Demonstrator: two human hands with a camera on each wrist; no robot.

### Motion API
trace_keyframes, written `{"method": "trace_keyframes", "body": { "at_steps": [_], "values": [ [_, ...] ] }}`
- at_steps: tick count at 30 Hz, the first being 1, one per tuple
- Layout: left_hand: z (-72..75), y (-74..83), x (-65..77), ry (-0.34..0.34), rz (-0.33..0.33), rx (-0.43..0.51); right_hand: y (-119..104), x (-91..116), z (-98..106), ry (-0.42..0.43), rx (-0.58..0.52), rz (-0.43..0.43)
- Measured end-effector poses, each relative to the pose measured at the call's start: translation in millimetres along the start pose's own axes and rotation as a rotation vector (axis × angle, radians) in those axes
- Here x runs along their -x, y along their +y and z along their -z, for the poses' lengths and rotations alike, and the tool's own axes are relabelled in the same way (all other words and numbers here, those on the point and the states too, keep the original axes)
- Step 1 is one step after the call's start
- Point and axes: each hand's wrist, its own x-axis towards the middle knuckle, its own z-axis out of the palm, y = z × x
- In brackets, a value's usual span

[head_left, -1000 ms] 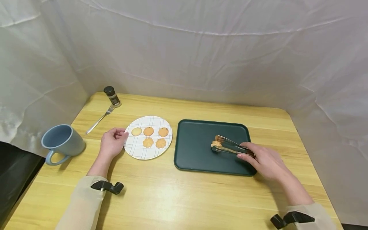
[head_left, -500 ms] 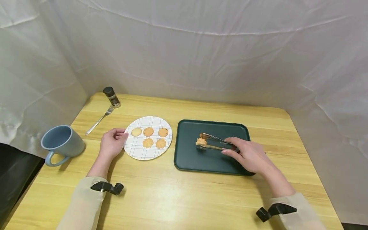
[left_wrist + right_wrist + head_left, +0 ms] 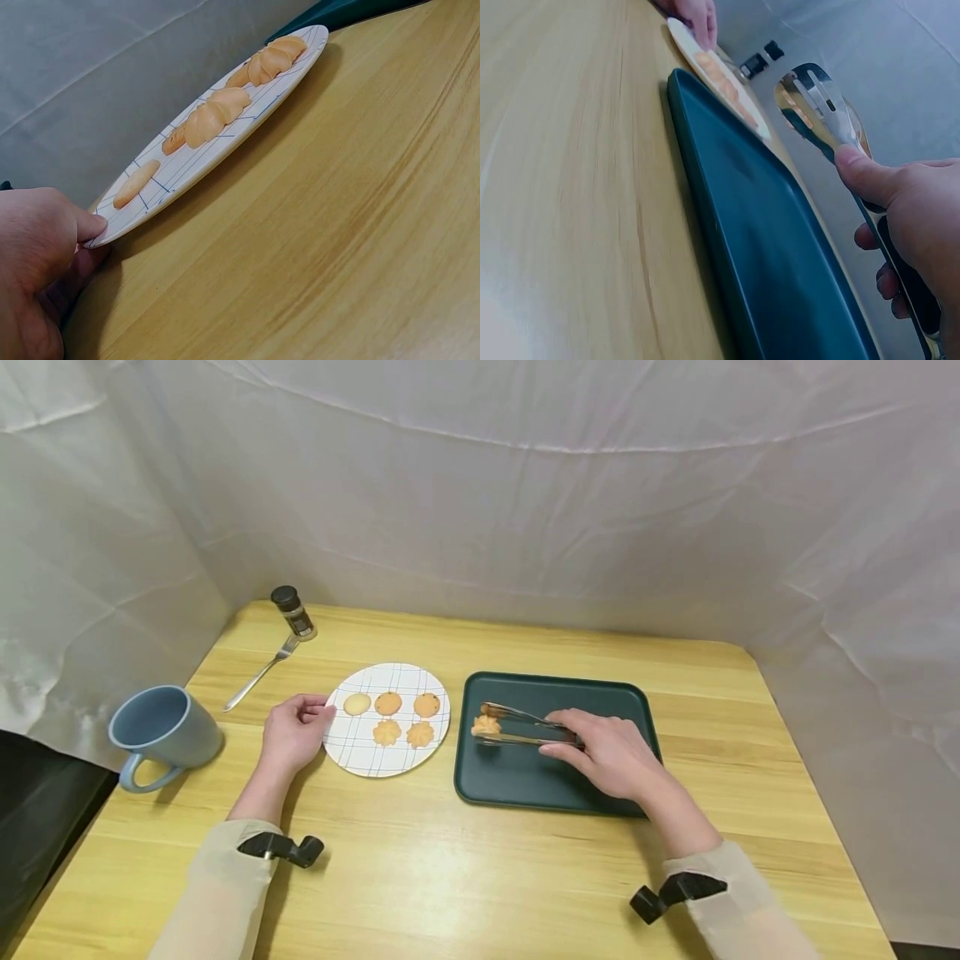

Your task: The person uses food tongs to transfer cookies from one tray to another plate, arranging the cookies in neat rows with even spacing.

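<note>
At the left rim of a round white plate with blue grid lines (image 3: 382, 762), my left hand (image 3: 291, 735) pinches the edge. In the left wrist view its thumb lies on top of the rim (image 3: 120, 229) and fingers go underneath. On the plate are several cookies: a plain pale one (image 3: 357, 704), two round dotted ones and two flower-shaped ones. My right hand (image 3: 611, 753) holds metal tongs (image 3: 517, 714), which grip another flower-shaped cookie (image 3: 486, 725) above the left part of a dark green tray (image 3: 555, 789). The tongs' head (image 3: 826, 101) hides that cookie in the right wrist view.
A blue mug (image 3: 168, 739) stands at the table's left edge. Behind it lie a fork (image 3: 258, 681) and a spice jar with a black lid (image 3: 294, 612). Pale cloth (image 3: 487, 510) hangs behind the wooden table (image 3: 420, 877).
My right hand has carried the tongs and cookie leftward across the tray, toward the plate. The left hand and the plate stay in place.
</note>
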Motion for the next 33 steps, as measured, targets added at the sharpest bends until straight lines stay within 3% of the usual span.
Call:
{"method": "trace_keyframes", "body": {
  "at_steps": [12, 33],
  "values": [
    [-0.7, -1.4, -2.2, 0.003, 0.009, -0.009, -25.0, -32.6, -16.3, -0.005, -0.029, 0.094],
    [-0.1, -0.5, -1.2, 0.002, 0.017, -0.004, -64.4, -78.5, -42.0, -0.037, -0.044, 0.176]
  ]
}}
